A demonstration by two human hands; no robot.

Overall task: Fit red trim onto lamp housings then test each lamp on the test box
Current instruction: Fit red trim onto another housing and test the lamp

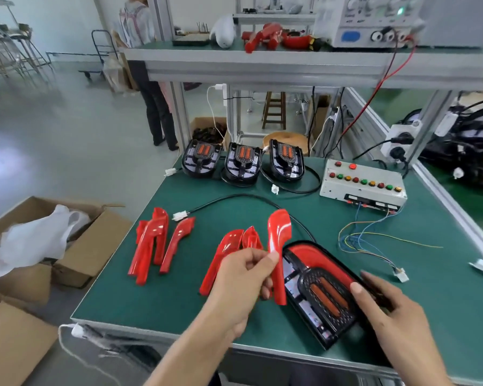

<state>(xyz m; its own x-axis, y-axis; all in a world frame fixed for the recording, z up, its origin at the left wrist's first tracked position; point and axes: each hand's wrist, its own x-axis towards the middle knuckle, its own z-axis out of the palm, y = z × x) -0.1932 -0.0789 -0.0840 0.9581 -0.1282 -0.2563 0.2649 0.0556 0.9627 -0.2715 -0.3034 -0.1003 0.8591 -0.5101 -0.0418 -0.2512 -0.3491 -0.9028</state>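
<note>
My left hand (246, 277) pinches a glossy red trim piece (278, 240) and holds it upright just left of a black lamp housing (322, 296). That housing lies tilted at the table's front, and my right hand (385, 307) grips its right edge. One red trim strip sits along the housing's upper rim (310, 250). More loose red trims lie on the green table: two behind my left hand (221, 260) and a group at the left (151, 243). The white test box (363, 182) with coloured buttons stands at the back right.
Three more lamp housings (241, 162) stand in a row at the table's far edge, with black cables and white connectors (179, 215). Loose coloured wires (374, 240) run from the test box. Open cardboard boxes (39, 240) sit on the floor at the left. A person stands behind the shelf.
</note>
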